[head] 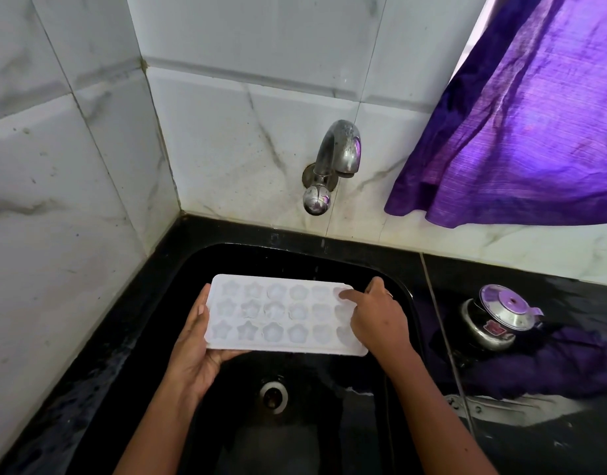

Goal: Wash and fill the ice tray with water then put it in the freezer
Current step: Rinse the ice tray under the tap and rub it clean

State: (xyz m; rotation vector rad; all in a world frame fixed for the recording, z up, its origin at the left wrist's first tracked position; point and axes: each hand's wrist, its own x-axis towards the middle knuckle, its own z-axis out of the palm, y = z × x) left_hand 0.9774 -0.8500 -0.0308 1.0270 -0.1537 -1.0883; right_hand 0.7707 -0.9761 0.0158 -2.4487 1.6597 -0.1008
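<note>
Moulds, eighteen in three rows of six, are being shown in one white ice tray point(281, 313), which is being held over the black sink point(189, 282) below the single tap point(336, 156). Its two ends are being gripped by the left hand point(196, 347), fingers hidden beneath, and the right hand point(377, 320), which is partly covering the last column. Whether water is lying in the moulds cannot be told.

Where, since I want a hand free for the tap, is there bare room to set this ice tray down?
The sink floor around the drain, below the ice tray, is bare. So is the black counter between sink and left tiled wall. The right counter is more crowded: a steel pot stands there.
</note>
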